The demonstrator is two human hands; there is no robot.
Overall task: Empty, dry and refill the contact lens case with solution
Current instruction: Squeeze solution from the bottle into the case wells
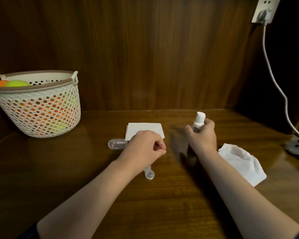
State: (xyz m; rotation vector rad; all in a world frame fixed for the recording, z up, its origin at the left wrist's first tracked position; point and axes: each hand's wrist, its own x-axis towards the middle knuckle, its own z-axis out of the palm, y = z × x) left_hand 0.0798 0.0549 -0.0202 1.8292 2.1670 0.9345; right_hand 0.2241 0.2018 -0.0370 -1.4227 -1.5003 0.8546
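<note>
A single wide-angle camera worn on the head looks forward and down from close above the person's forearms, the wooden counter [162, 195] filling the lower half, the left hand [143, 145] and right hand [203, 137] near mid-frame, and the panelled wall beyond the hands.

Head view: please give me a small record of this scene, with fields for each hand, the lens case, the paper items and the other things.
left hand: curled above the table, nothing visibly held
right hand: grips the solution bottle upright, white cap on
lens case: clear, on the table, partly under the left wrist
tissues: folded stack behind left hand; crumpled one at right
other: clear oval box; basket far left
</note>
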